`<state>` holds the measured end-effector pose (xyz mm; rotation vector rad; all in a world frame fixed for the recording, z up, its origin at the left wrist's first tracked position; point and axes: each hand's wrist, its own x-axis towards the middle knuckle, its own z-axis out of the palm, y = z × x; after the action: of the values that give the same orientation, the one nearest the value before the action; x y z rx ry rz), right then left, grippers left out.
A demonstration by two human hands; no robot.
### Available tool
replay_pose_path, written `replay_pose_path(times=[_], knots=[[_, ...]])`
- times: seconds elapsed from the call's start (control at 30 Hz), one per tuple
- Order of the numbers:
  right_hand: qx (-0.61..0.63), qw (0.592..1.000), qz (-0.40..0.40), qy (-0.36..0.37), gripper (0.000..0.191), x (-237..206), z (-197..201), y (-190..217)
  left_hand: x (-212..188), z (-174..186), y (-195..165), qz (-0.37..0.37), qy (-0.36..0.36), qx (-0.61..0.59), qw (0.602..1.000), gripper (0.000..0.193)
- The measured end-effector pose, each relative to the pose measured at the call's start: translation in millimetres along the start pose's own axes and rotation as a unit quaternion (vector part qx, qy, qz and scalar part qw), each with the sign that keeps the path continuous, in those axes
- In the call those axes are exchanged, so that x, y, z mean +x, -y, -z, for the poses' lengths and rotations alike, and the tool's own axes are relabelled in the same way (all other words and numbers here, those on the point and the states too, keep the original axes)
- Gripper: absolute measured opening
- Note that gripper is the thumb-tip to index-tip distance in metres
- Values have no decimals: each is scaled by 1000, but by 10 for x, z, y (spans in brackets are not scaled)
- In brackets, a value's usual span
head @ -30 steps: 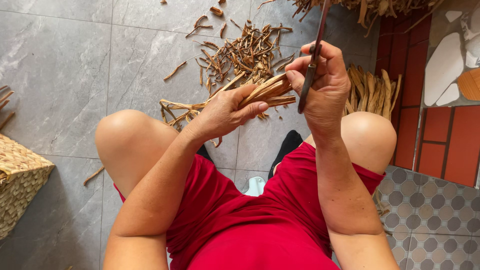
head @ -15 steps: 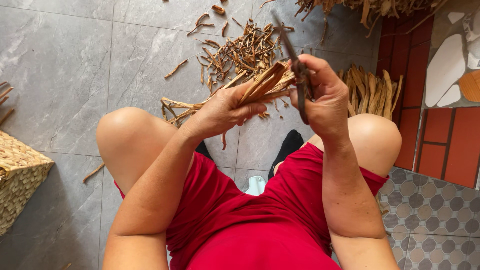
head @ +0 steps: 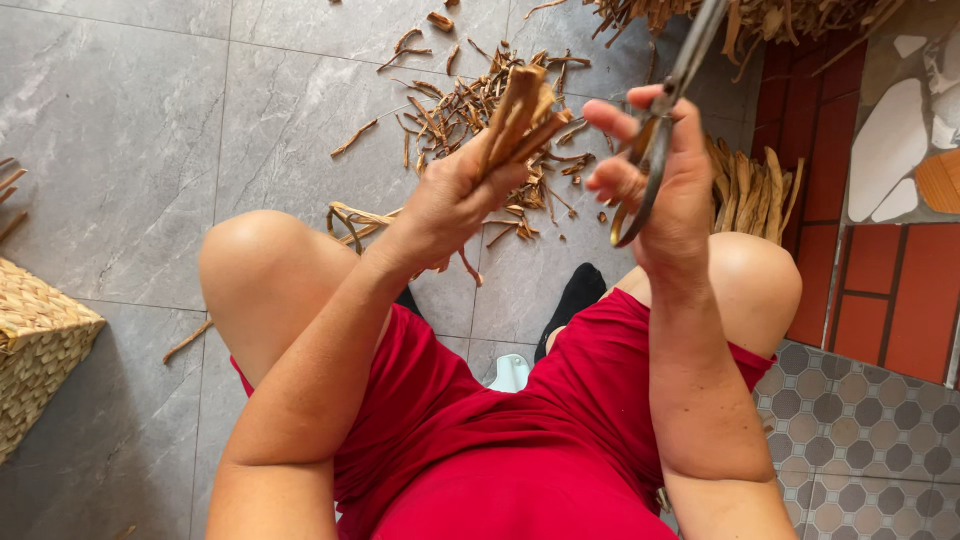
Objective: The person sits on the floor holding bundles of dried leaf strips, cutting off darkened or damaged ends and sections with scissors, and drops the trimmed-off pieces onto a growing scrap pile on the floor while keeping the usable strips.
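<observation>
Seated person in red shorts holding dried strips and scissors above a grey floor.

Nearest, the red shorts [head: 500,440] cover the lap, and a woven straw basket [head: 35,345] sits at the left edge. Above the knees, the left hand [head: 455,200] is clenched around a bundle of brown dried plant strips [head: 520,110], held upright; the right hand [head: 660,190] grips metal scissors [head: 665,120], blades pointing up, just beside the bundle. Beyond, loose brown scraps [head: 470,100] litter the grey tiled floor [head: 130,130], and a heap of dried strips [head: 750,190] lies by the red brick paving [head: 870,290].
</observation>
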<state>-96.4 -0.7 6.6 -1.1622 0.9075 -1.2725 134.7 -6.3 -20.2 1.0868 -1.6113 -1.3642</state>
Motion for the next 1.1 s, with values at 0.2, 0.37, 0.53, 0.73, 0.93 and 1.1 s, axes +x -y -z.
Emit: replay_pose_path(times=[0.2,0.37,0.53,0.73,0.93,1.1], knots=[[-23,999,10,-25,47,-61,-289,-237,41,-443,280,-174,-59,234,955,26],[31,985,95,-144,29,60,114,-79,220,-155,511,36,-17,375,926,15],[80,967,128,-207,32,9,329,85,43,194,483,-173,-185,388,886,66],[54,974,147,-166,33,-85,7,-115,19,-423,326,213,166,-241,932,69],[17,989,106,-106,34,-200,-208,-125,532,-230,594,19,-101,-568,817,36],[105,969,129,-183,34,-123,151,26,854,892,1008,-33,-322,-618,716,29]])
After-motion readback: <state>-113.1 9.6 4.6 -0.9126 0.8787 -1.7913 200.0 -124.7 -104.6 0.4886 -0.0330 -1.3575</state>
